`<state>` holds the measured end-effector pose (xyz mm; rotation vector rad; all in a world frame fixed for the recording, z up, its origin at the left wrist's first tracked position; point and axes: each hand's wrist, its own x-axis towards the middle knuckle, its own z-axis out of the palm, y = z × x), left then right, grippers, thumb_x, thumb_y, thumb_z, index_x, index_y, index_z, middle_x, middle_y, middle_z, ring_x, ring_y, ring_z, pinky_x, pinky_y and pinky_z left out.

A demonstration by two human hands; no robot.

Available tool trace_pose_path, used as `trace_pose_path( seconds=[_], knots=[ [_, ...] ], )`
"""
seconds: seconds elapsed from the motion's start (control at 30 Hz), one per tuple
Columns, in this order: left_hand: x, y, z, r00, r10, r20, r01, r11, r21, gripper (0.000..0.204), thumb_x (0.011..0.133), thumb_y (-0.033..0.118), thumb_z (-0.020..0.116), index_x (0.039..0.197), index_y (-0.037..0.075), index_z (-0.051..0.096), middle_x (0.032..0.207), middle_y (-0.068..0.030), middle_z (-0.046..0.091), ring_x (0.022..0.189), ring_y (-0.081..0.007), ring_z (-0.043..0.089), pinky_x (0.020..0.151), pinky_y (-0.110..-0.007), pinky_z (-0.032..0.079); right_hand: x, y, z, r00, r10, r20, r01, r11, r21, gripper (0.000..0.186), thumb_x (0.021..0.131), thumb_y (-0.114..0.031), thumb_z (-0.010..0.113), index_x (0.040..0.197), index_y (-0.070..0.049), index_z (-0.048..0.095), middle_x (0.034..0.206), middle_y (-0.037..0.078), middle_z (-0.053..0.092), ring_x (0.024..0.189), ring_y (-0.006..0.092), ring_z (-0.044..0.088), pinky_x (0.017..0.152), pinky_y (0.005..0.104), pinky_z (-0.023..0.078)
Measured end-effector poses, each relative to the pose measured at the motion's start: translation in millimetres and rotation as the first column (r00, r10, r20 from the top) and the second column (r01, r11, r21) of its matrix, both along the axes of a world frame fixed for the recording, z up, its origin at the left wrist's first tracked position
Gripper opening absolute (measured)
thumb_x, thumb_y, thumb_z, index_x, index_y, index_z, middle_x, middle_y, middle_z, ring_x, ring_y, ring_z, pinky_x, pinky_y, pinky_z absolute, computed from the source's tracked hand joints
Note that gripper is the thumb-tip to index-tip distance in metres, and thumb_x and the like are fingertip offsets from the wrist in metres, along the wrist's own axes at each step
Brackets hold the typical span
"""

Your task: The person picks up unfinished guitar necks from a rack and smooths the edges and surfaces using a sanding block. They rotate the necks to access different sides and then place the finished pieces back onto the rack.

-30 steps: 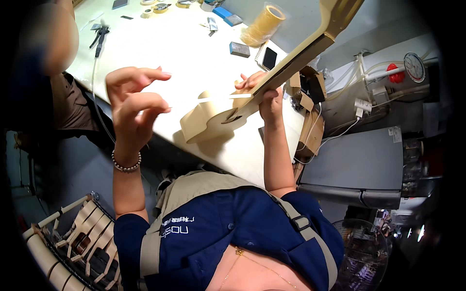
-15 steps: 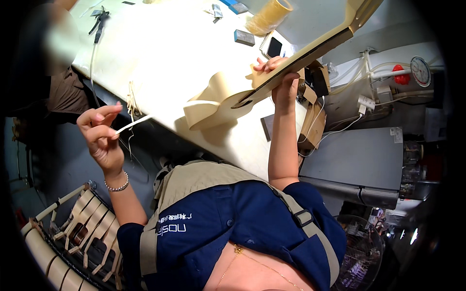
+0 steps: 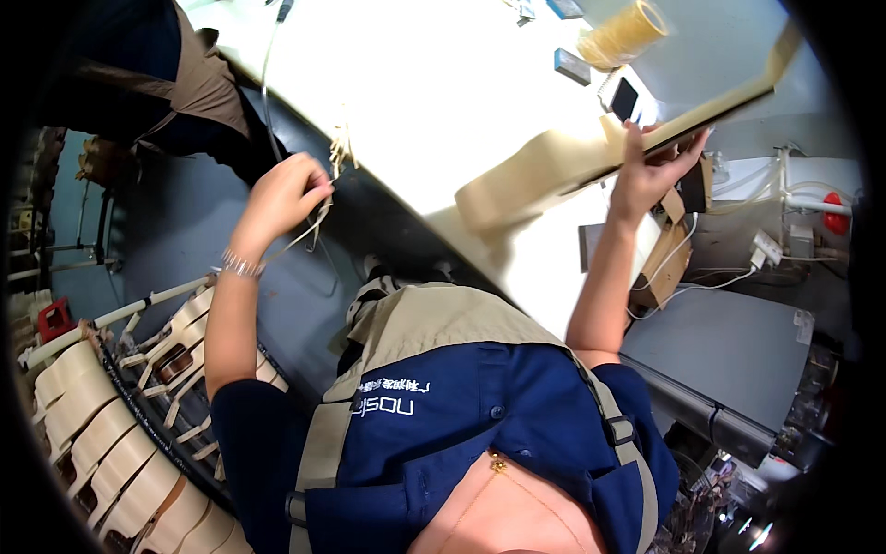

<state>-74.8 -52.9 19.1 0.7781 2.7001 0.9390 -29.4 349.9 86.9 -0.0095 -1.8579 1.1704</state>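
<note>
My right hand [image 3: 646, 180] is closed around the neck of an unfinished cream guitar [image 3: 544, 171], just above the white table. The guitar's body points left and its neck rises to the upper right, with a dark fingerboard edge along the underside. At the table's left edge my left hand [image 3: 281, 201] pinches a thin cream strip [image 3: 318, 222], which dangles beneath the fingers. Right beside that hand, a bunch of similar strips [image 3: 340, 148] hangs from the table edge. The fingertips partly hide where the strip is held.
On the white table [image 3: 369, 65] are a yellow roll [image 3: 623, 35], a grey-blue block [image 3: 572, 66] and a phone [image 3: 625, 98]. A cardboard box [image 3: 663, 268] and grey cabinet [image 3: 729, 355] stand right. Guitar bodies [image 3: 111, 434] fill a lower-left rack. Another person [image 3: 166, 83] stands upper left.
My left hand has carried the strip away from the guitar to the hanging bunch at the table edge. The guitar has been turned in my right hand, its body now tilted edge-on.
</note>
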Motion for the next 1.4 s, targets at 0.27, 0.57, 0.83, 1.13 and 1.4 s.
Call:
trace_pose_path(
  seconds=[0.27, 0.57, 0.83, 1.13, 1.4],
  knots=[
    [-129.2, 20.5, -132.9, 0.974, 0.224, 0.019, -0.216, 0.955, -0.201, 0.020, 0.064, 0.030, 0.077, 0.071, 0.013, 0.068, 0.094, -0.0100, 0.059, 0.090, -0.0292, 0.056, 0.080, -0.038, 0.048, 4.6, 7.4, -8.9, 0.630, 0.541, 0.558, -0.343, 0.838, -0.425, 0.069, 0.078, -0.013, 0.067, 0.138, -0.006, 0.032, 0.085, 0.008, 0.056, 0.072, 0.0158, 0.061, 0.069, 0.0319, 0.053],
    [-137.7, 57.2, -115.8, 0.880, 0.428, -0.207, -0.474, 0.752, -0.458, 0.043, 0.061, 0.040, 0.080, 0.090, 0.016, 0.058, 0.102, -0.0071, 0.055, 0.098, -0.0274, 0.054, 0.077, -0.043, 0.047, 58.9, 1.2, -120.9, 0.081, 0.834, 0.545, -0.043, 0.549, -0.834, 0.072, 0.081, -0.017, 0.067, 0.140, -0.008, 0.029, 0.092, 0.011, 0.058, 0.070, 0.0153, 0.061, 0.071, 0.0273, 0.050],
    [27.2, 206.7, -142.9, 0.525, 0.011, 0.851, -0.726, 0.528, 0.441, 0.040, 0.091, 0.031, 0.054, 0.117, 0.004, 0.040, 0.095, -0.0037, 0.052, 0.083, -0.0114, 0.053, 0.072, -0.024, 0.047, 48.4, 27.0, -179.4, 0.054, 0.813, 0.579, -0.139, 0.581, -0.802, 0.058, 0.085, -0.029, 0.061, 0.132, -0.002, 0.041, 0.104, 0.010, 0.059, 0.081, 0.0134, 0.059, 0.081, 0.0302, 0.046],
    [111.4, 295.2, -115.4, 0.329, -0.338, 0.882, -0.735, 0.496, 0.464, 0.060, 0.097, 0.033, 0.039, 0.139, 0.000, 0.012, 0.109, -0.0214, 0.054, 0.101, -0.0331, 0.058, 0.082, -0.039, 0.051, 57.2, 212.7, -202.4, 0.084, -0.713, 0.696, -0.007, 0.698, 0.716, 0.044, 0.077, -0.044, 0.065, 0.096, -0.004, 0.061, 0.087, 0.015, 0.064, 0.085, 0.0290, 0.061, 0.074, 0.0388, 0.047],
    [115.2, 289.3, -117.6, 0.442, -0.360, 0.822, -0.597, 0.566, 0.569, 0.075, 0.089, 0.003, 0.051, 0.141, 0.003, -0.003, 0.118, -0.0220, 0.048, 0.110, -0.0327, 0.054, 0.088, -0.039, 0.050, 53.4, 209.5, -183.0, 0.366, -0.417, 0.832, 0.045, 0.901, 0.431, 0.026, 0.078, -0.033, 0.065, 0.087, -0.009, 0.061, 0.078, 0.007, 0.064, 0.070, 0.0230, 0.061, 0.066, 0.0344, 0.046]
  ],
)
